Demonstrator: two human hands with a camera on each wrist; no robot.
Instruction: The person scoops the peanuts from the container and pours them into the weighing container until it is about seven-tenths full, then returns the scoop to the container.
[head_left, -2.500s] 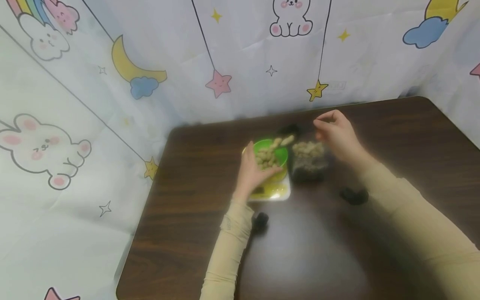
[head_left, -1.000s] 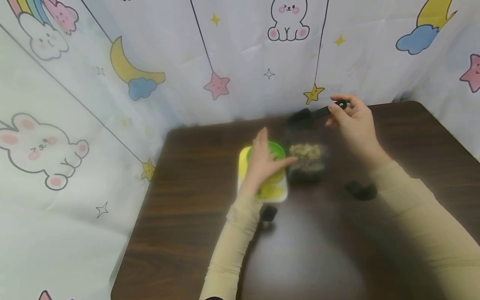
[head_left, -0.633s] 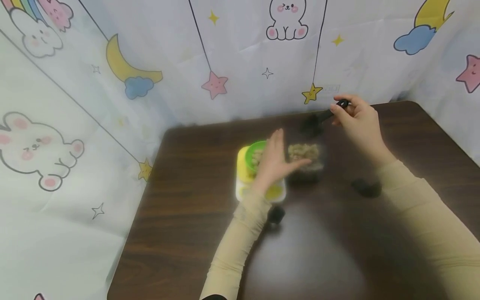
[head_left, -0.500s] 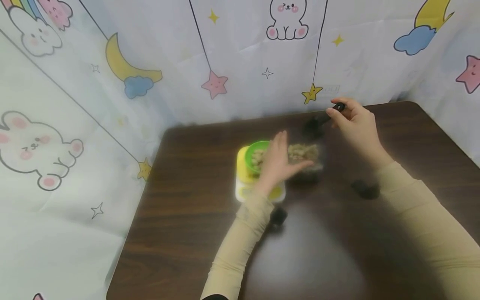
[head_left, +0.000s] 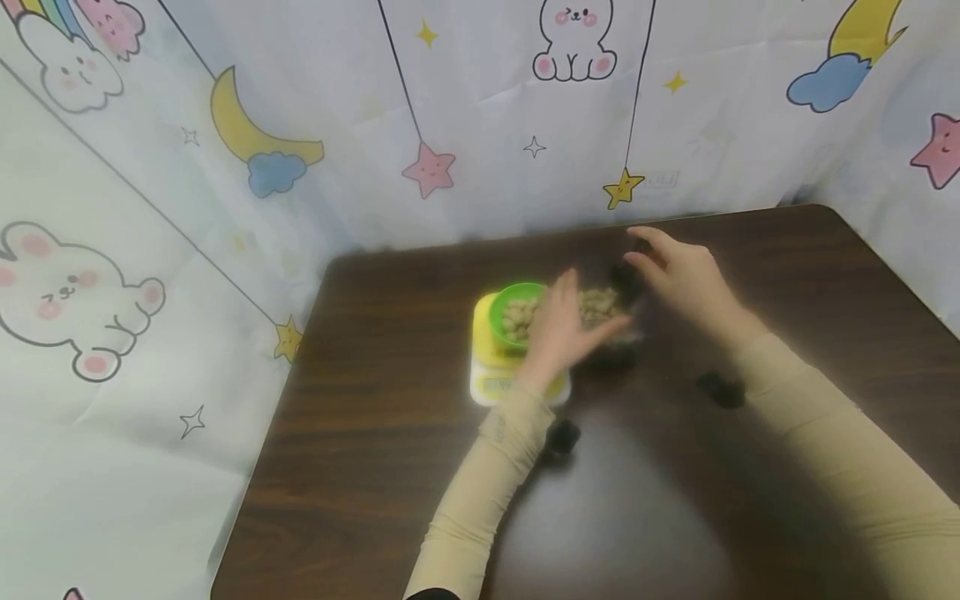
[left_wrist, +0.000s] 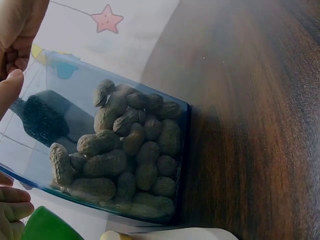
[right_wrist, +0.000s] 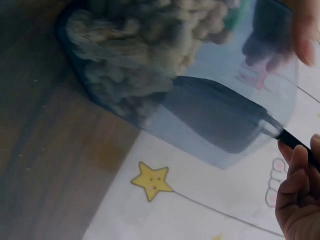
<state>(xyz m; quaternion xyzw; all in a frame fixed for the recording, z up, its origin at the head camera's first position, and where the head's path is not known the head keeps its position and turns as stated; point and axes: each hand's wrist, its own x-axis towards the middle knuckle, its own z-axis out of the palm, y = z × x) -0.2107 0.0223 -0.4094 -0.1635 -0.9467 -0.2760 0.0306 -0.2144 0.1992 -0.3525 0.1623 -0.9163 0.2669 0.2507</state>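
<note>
My left hand (head_left: 558, 329) stays between the green bowl (head_left: 504, 321) and the clear box (left_wrist: 112, 92), fingers straight and thumb out to the side. Whether it touches either cannot be told. Unshelled peanuts (head_left: 519, 318) lie in the bowl, which sits on a yellow and white kitchen scale (head_left: 483, 392). More peanuts (left_wrist: 105, 162) partly fill the box. With its fingers, my right hand (head_left: 686, 279) grips the handle of a black scoop (right_wrist: 215, 115). The scoop's head is inside the box, close to the peanuts.
A dark brown table (head_left: 360, 433) carries everything, with a white cartoon-printed curtain (head_left: 480, 108) behind its far edge. Dark wrist-worn devices (head_left: 722, 389) sit under the forearms.
My right hand has come down and left, bringing the scoop into the box. My left hand has shifted right from the bowl towards the box. Earlier, peanuts dropped from the scoop into the bowl.
</note>
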